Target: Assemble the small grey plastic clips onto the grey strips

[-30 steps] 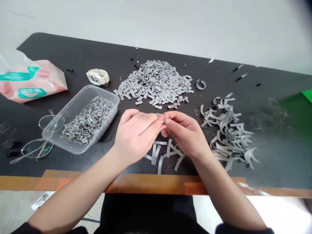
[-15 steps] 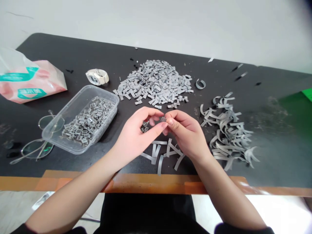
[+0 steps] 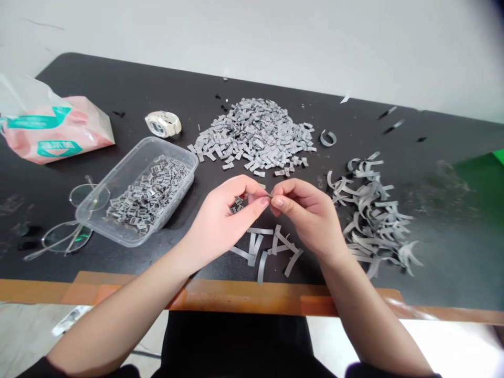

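Note:
My left hand [image 3: 230,207] and my right hand [image 3: 305,212] meet at the fingertips above the table. Both pinch a small grey piece [image 3: 269,195], which is mostly hidden by thumbs and fingers; whether it is strap, buckle or both I cannot tell. Under my left hand lie a few small grey buckles [image 3: 237,205], partly covered. Nearer the table edge, several short grey strap strips [image 3: 255,247] are scattered below my hands. Beyond my fingertips rises a heap of small folded grey strap pieces [image 3: 262,134].
At left stands a clear plastic box [image 3: 134,242] of grey buckles [image 3: 147,197], with eyeglasses [image 3: 65,236] beside it. A white watch [image 3: 163,124] and a tissue pack [image 3: 66,131] lie behind. Curved grey strips [image 3: 372,215] pile up at right. Brown tape [image 3: 244,296] covers the front edge.
The whole view has shifted slightly, so the table things appear a little further right. My fingertips have closed in around the small grey piece, and less of it shows.

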A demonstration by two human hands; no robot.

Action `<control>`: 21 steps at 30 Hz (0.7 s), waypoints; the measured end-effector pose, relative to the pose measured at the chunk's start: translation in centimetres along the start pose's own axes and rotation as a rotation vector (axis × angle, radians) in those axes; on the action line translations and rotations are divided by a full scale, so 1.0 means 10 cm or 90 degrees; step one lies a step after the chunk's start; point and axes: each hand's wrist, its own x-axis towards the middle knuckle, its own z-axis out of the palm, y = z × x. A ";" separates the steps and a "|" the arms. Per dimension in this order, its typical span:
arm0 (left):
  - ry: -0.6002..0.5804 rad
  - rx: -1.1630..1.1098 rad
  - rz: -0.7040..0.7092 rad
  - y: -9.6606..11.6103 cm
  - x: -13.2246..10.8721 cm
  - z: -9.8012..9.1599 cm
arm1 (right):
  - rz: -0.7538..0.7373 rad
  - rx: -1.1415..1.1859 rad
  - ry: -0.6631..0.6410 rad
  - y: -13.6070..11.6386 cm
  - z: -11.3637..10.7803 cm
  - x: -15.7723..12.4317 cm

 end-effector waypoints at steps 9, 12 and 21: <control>-0.001 0.028 0.054 -0.02 0.00 0.01 | 0.015 -0.011 0.008 0.00 0.00 -0.01; -0.005 0.042 0.062 -0.02 0.00 0.00 | 0.016 -0.015 0.007 -0.01 -0.01 0.00; -0.084 0.165 0.120 -0.05 0.07 -0.07 | -0.009 -0.110 -0.086 -0.02 -0.12 0.04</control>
